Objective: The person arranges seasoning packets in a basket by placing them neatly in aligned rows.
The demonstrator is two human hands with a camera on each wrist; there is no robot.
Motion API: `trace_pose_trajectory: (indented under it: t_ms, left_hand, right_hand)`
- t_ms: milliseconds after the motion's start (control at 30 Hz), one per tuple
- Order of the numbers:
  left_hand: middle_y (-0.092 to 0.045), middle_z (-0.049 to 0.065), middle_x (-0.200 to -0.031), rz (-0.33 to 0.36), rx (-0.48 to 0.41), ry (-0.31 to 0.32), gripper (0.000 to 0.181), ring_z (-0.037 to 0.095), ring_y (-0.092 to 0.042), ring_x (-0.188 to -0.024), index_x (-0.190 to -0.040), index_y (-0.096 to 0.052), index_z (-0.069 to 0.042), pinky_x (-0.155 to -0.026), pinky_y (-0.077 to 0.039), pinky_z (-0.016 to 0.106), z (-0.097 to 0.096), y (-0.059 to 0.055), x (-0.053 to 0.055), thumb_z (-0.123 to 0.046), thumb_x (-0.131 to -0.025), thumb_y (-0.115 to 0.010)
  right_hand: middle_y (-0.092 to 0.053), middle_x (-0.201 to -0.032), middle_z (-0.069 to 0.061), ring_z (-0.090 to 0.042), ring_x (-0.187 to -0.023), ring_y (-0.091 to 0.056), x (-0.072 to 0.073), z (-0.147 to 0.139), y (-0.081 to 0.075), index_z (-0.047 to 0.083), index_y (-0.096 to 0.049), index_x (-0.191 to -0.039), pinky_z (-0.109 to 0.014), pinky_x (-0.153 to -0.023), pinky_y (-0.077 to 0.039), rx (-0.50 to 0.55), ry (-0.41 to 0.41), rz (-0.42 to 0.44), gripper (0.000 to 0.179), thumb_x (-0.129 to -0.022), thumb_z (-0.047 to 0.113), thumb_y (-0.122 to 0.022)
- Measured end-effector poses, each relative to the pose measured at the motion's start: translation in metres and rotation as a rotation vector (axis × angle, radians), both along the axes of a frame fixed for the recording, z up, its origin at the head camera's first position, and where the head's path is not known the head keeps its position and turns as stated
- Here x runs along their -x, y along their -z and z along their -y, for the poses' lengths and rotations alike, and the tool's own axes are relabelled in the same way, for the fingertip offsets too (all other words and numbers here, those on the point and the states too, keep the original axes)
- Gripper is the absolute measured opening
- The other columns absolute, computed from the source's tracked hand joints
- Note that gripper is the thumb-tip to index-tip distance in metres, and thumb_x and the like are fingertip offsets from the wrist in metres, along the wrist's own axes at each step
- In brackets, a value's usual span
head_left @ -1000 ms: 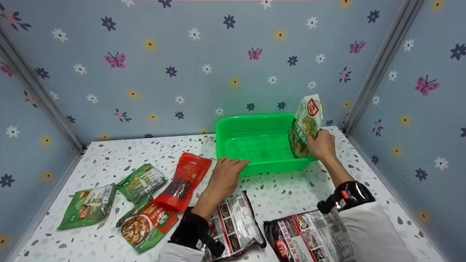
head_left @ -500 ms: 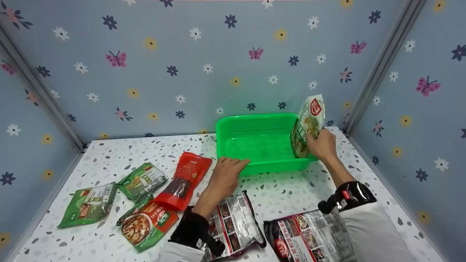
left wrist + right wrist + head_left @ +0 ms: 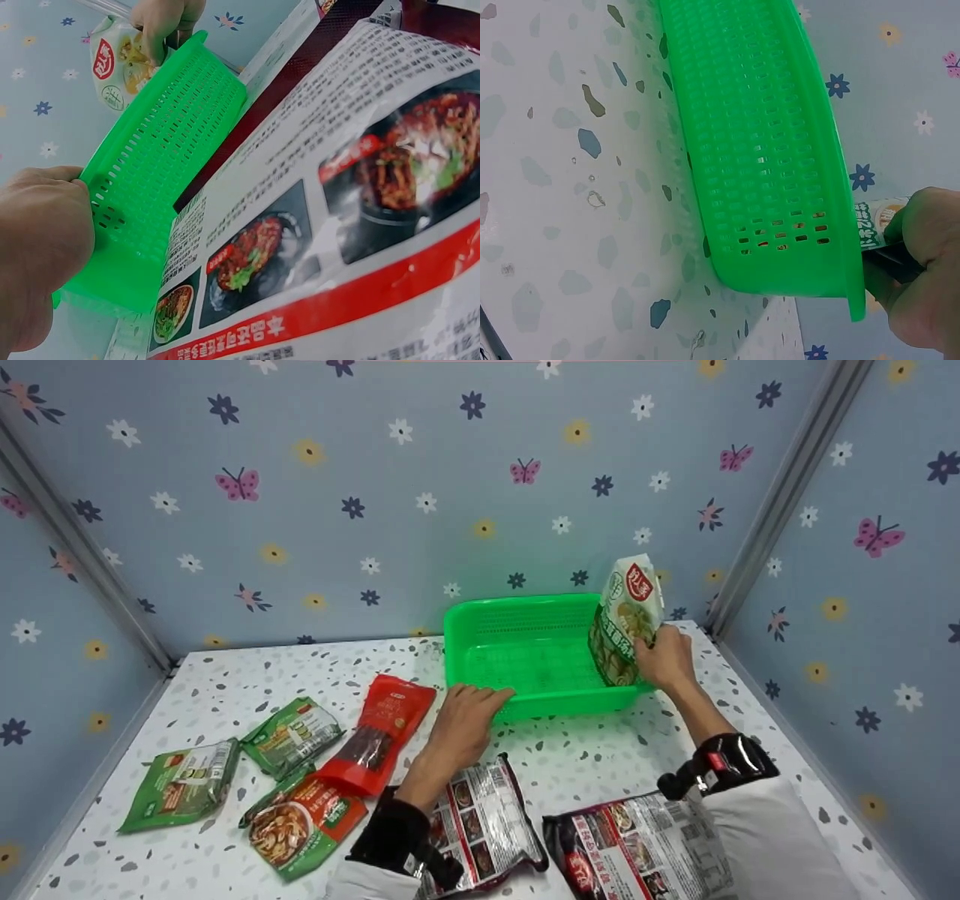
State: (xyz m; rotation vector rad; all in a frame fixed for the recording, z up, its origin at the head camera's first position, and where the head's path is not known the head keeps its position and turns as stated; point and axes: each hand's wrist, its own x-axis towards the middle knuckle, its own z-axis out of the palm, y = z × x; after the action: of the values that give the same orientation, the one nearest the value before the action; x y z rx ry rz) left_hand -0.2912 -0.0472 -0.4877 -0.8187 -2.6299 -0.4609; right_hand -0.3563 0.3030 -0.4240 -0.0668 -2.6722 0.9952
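Note:
A green plastic basket (image 3: 562,705) stands against the back wall. My left hand (image 3: 459,727) grips its front rim near the left corner, fingers curled over the edge; the thumb is hidden in the head view. At the basket's right end, my right hand (image 3: 666,658) pinches the edge of a white and green food pouch (image 3: 621,619). This pouch stands upright inside the basket, leaning slightly left, its top above the rim. From the left wrist, the perforated basket wall (image 3: 169,135) and the pouch top (image 3: 112,64) are visible. Only a sliver of the pouch (image 3: 870,225) shows in the right wrist view.
Left on the speckled table (image 3: 600,757) lie two green packets (image 3: 184,784) (image 3: 294,735), a red pouch (image 3: 382,727) and an orange-green packet (image 3: 307,821). Two large silver-backed bags (image 3: 487,825) (image 3: 645,847) lie in front, partly under my forearms. Patterned walls enclose the table.
The pouch top swings slightly right, then back left, turning its printed front more toward the head camera. My right hand shifts only a little; my left hand stays on the rim.

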Motion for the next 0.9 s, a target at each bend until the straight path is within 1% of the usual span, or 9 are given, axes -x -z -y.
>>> trace_pose_trajectory:
  t_ms: [200,367,467,567,733,800,900]
  left_hand:
    - [-0.083,0.009,-0.133,-0.020,-0.006,0.003,0.069,0.032,-0.077,-0.120,-0.151,-0.069,-0.017,-0.114,-0.054,0.050,0.0009,0.0007,0.0008,0.015,-0.090,-0.065]
    - [-0.084,0.008,-0.130,-0.028,-0.001,0.002,0.066,0.032,-0.077,-0.117,-0.150,-0.070,-0.017,-0.111,-0.055,0.049,0.0005,-0.0002,-0.0002,0.014,-0.091,-0.063]
    - [-0.084,0.008,-0.131,-0.017,-0.003,0.002,0.066,0.032,-0.077,-0.119,-0.150,-0.070,-0.017,-0.112,-0.054,0.050,0.0001,-0.0012,-0.0008,0.013,-0.092,-0.062]
    - [-0.083,0.008,-0.132,-0.002,-0.008,0.001,0.065,0.032,-0.077,-0.120,-0.151,-0.069,-0.017,-0.114,-0.054,0.050,0.0002,-0.0014,-0.0011,0.012,-0.094,-0.062]
    - [-0.083,0.008,-0.133,-0.001,-0.011,0.005,0.064,0.032,-0.077,-0.121,-0.152,-0.069,-0.017,-0.114,-0.054,0.050,0.0004,-0.0012,-0.0013,0.011,-0.094,-0.062]
    - [-0.083,0.008,-0.133,0.000,-0.007,0.005,0.065,0.031,-0.077,-0.122,-0.152,-0.069,-0.017,-0.113,-0.054,0.050,0.0006,-0.0013,-0.0015,0.012,-0.094,-0.062]
    - [-0.082,0.008,-0.135,0.010,-0.003,0.005,0.066,0.031,-0.077,-0.123,-0.153,-0.068,-0.017,-0.114,-0.054,0.050,0.0009,-0.0016,-0.0018,0.011,-0.094,-0.063]
  right_hand:
    - [-0.072,-0.133,-0.044,-0.055,-0.114,-0.079,0.0024,0.0021,-0.0016,-0.020,-0.060,-0.145,-0.063,-0.088,-0.065,-0.020,-0.014,0.026,0.047,-0.114,0.015,-0.059]
    - [-0.073,-0.132,-0.043,-0.055,-0.114,-0.079,0.0044,0.0055,-0.0001,-0.020,-0.063,-0.143,-0.064,-0.091,-0.065,-0.074,-0.017,0.042,0.045,-0.115,0.015,-0.059]
    - [-0.075,-0.128,-0.043,-0.054,-0.110,-0.080,0.0048,0.0074,0.0002,-0.020,-0.066,-0.139,-0.063,-0.088,-0.066,-0.105,-0.010,0.023,0.043,-0.115,0.014,-0.059]
    - [-0.076,-0.122,-0.043,-0.054,-0.104,-0.081,0.0053,0.0078,0.0004,-0.021,-0.067,-0.135,-0.060,-0.080,-0.065,-0.129,-0.008,0.007,0.041,-0.114,0.013,-0.059]
    - [-0.077,-0.114,-0.044,-0.053,-0.096,-0.081,0.0065,0.0076,0.0004,-0.024,-0.069,-0.128,-0.055,-0.071,-0.061,-0.159,-0.020,-0.016,0.038,-0.112,0.009,-0.060]
    - [-0.077,-0.115,-0.044,-0.053,-0.097,-0.081,0.0068,0.0076,0.0006,-0.024,-0.068,-0.129,-0.056,-0.071,-0.062,-0.164,-0.026,-0.019,0.038,-0.112,0.008,-0.059]
    - [-0.076,-0.120,-0.044,-0.055,-0.103,-0.081,0.0072,0.0080,0.0013,-0.025,-0.067,-0.133,-0.062,-0.077,-0.065,-0.169,-0.033,-0.017,0.039,-0.112,0.007,-0.057]
